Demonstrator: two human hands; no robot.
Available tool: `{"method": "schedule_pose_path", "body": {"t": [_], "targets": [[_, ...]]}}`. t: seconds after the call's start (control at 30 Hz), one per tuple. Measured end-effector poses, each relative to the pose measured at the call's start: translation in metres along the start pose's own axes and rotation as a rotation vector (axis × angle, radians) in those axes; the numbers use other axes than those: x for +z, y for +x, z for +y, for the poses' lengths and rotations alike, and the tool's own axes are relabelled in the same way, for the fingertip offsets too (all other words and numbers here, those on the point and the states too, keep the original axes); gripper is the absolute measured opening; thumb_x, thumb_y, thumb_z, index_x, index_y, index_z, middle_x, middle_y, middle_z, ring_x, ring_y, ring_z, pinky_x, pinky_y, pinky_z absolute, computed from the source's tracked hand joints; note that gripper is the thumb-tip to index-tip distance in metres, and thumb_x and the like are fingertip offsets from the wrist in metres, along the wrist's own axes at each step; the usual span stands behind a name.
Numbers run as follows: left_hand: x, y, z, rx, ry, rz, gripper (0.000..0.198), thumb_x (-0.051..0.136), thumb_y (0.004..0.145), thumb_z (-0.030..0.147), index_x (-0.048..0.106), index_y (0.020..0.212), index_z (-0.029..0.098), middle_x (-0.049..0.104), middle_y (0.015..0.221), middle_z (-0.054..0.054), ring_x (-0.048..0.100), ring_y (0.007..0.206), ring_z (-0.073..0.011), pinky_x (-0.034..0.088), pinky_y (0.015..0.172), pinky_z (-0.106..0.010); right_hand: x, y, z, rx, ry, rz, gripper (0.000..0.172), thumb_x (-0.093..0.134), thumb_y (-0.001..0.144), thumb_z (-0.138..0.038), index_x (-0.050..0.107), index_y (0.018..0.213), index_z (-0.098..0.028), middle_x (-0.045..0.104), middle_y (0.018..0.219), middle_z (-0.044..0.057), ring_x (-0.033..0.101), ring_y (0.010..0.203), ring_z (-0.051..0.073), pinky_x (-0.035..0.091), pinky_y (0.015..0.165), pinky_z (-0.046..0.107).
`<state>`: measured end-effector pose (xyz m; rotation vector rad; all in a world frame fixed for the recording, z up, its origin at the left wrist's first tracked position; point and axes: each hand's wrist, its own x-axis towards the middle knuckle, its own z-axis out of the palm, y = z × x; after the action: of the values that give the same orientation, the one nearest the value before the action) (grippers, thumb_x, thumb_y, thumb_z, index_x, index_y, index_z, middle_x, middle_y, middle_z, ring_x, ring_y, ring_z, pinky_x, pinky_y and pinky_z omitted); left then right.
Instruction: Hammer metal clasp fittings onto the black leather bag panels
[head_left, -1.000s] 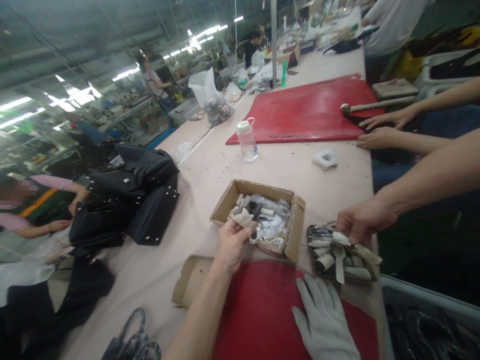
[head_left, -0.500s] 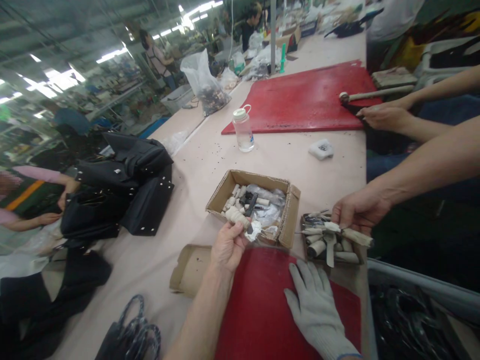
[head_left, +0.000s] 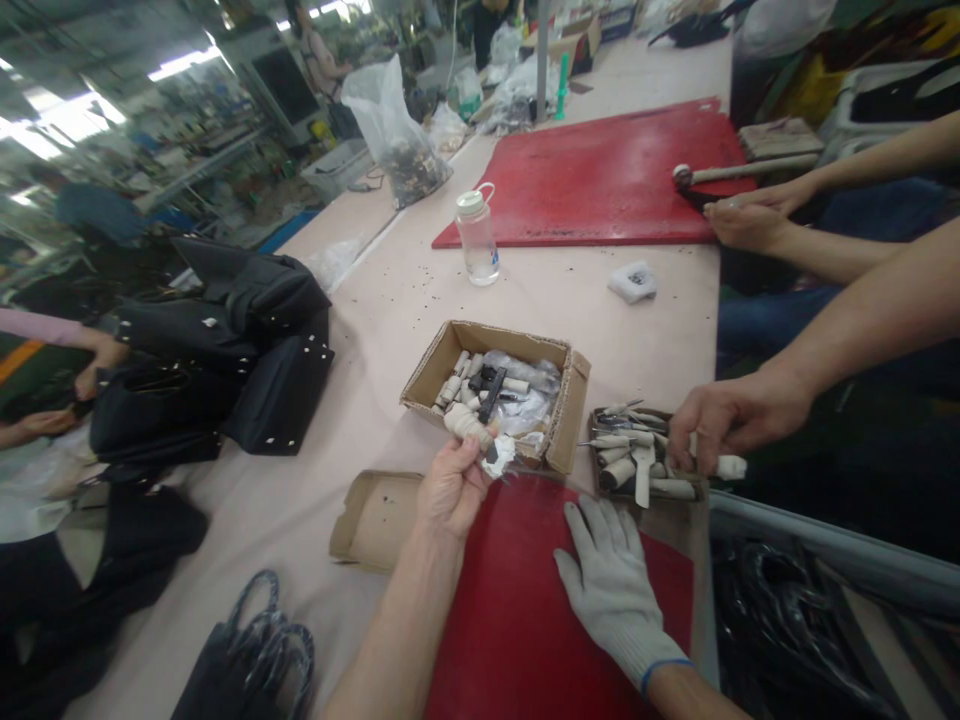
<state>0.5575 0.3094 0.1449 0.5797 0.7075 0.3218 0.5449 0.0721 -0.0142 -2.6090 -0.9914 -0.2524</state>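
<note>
My left hand point(head_left: 452, 487), bare, is closed on a tool with a white tape-wrapped handle point(head_left: 469, 425), held over the near edge of an open cardboard box point(head_left: 568, 410) of similar wrapped tools. My right hand point(head_left: 611, 577) wears a white knit glove and lies flat, fingers spread, on the red cutting mat point(head_left: 517, 620) in front of me. Right of the box, a small tray of wrapped tools point(head_left: 637, 465) has another person's hand point(head_left: 716, 425) gripping one of its tools.
A flat cardboard lid point(head_left: 375, 515) lies left of my mat. Black handbags point(head_left: 225, 350) are piled at the table's left. A clear bottle point(head_left: 475, 238), a white pad point(head_left: 632, 281) and a second red mat point(head_left: 600, 180) sit farther up, where other hands hold a hammer point(head_left: 712, 172).
The view has tilted down and the scene has slid up-left. The other person's hand has lowered its wrapped tool into the small tray. My hands keep their hold and place.
</note>
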Motion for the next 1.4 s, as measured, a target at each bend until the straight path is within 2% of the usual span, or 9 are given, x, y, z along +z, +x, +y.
{"method": "schedule_pose_path", "body": {"t": [0.27, 0.4, 0.6, 0.7, 0.83, 1.0, 1.1, 1.27, 1.4], "targets": [[0.002, -0.011, 0.001, -0.035, -0.01, -0.164, 0.046, 0.075, 0.072, 0.008, 0.068, 0.117, 0.018, 0.071, 0.086, -0.004, 0.068, 0.078, -0.0153, 0.057, 0.087, -0.029, -0.004, 0.002, -0.002, 0.007, -0.008, -0.023, 0.05, 0.055, 0.096, -0.032, 0.06, 0.14, -0.008, 0.051, 0.15, 0.021, 0.044, 0.138, 0.04, 0.027, 0.121, 0.062], [0.007, -0.015, 0.002, -0.057, 0.005, -0.171, 0.043, 0.073, 0.07, 0.011, 0.069, 0.112, 0.018, 0.07, 0.086, -0.004, 0.068, 0.082, -0.0184, 0.056, 0.093, -0.036, -0.007, 0.003, -0.004, 0.005, -0.021, -0.024, 0.051, 0.055, 0.096, -0.031, 0.059, 0.14, -0.007, 0.049, 0.151, 0.021, 0.043, 0.139, 0.041, 0.028, 0.121, 0.062], [0.008, -0.016, 0.0, -0.124, -0.118, -0.126, 0.033, 0.066, 0.068, 0.009, 0.07, 0.1, 0.012, 0.07, 0.08, -0.005, 0.069, 0.076, -0.0181, 0.058, 0.078, -0.031, -0.008, 0.003, -0.005, 0.011, -0.023, -0.035, 0.05, 0.054, 0.097, -0.031, 0.059, 0.141, -0.007, 0.049, 0.151, 0.021, 0.042, 0.14, 0.041, 0.027, 0.121, 0.062], [0.008, -0.017, -0.003, -0.091, -0.118, -0.073, 0.029, 0.063, 0.069, 0.006, 0.069, 0.097, 0.012, 0.074, 0.085, -0.008, 0.073, 0.082, -0.0214, 0.059, 0.087, -0.037, -0.007, 0.002, -0.004, 0.002, -0.028, -0.019, 0.051, 0.055, 0.096, -0.032, 0.058, 0.141, -0.008, 0.049, 0.151, 0.021, 0.041, 0.14, 0.042, 0.028, 0.12, 0.063], [0.007, -0.018, -0.007, -0.059, -0.091, -0.057, 0.033, 0.06, 0.077, 0.004, 0.067, 0.109, 0.009, 0.078, 0.099, -0.015, 0.075, 0.098, -0.0265, 0.055, 0.101, -0.045, -0.006, 0.003, -0.003, -0.017, -0.042, -0.001, 0.051, 0.055, 0.096, -0.033, 0.058, 0.14, -0.008, 0.049, 0.149, 0.021, 0.041, 0.139, 0.044, 0.03, 0.119, 0.064], [0.002, -0.019, -0.011, -0.043, -0.058, -0.061, 0.045, 0.054, 0.086, 0.001, 0.061, 0.13, 0.01, 0.078, 0.107, -0.017, 0.076, 0.101, -0.0269, 0.054, 0.104, -0.049, -0.007, 0.004, -0.004, -0.025, -0.052, -0.005, 0.052, 0.055, 0.095, -0.033, 0.058, 0.14, -0.008, 0.049, 0.149, 0.021, 0.041, 0.138, 0.045, 0.032, 0.118, 0.064], [-0.005, -0.017, -0.014, -0.031, -0.051, -0.073, 0.042, 0.056, 0.087, 0.002, 0.062, 0.128, 0.009, 0.077, 0.108, -0.017, 0.076, 0.101, -0.0265, 0.054, 0.104, -0.047, -0.008, 0.004, -0.004, -0.022, -0.048, -0.004, 0.052, 0.055, 0.096, -0.033, 0.058, 0.14, -0.008, 0.049, 0.149, 0.021, 0.042, 0.137, 0.044, 0.032, 0.118, 0.064], [-0.017, -0.015, -0.018, -0.004, -0.032, -0.118, 0.027, 0.068, 0.083, 0.006, 0.069, 0.11, 0.009, 0.078, 0.108, -0.015, 0.075, 0.099, -0.0243, 0.055, 0.101, -0.04, -0.008, 0.005, -0.004, -0.016, -0.037, -0.007, 0.051, 0.053, 0.096, -0.033, 0.058, 0.14, -0.007, 0.05, 0.148, 0.022, 0.043, 0.137, 0.043, 0.032, 0.118, 0.064], [-0.022, -0.015, -0.019, 0.006, -0.006, -0.158, 0.031, 0.084, 0.074, 0.014, 0.071, 0.102, 0.011, 0.078, 0.104, -0.013, 0.075, 0.098, -0.0262, 0.055, 0.1, -0.041, -0.007, 0.006, -0.003, -0.013, -0.04, 0.002, 0.05, 0.053, 0.096, -0.033, 0.059, 0.139, -0.007, 0.051, 0.146, 0.022, 0.042, 0.137, 0.044, 0.033, 0.117, 0.065]]}}
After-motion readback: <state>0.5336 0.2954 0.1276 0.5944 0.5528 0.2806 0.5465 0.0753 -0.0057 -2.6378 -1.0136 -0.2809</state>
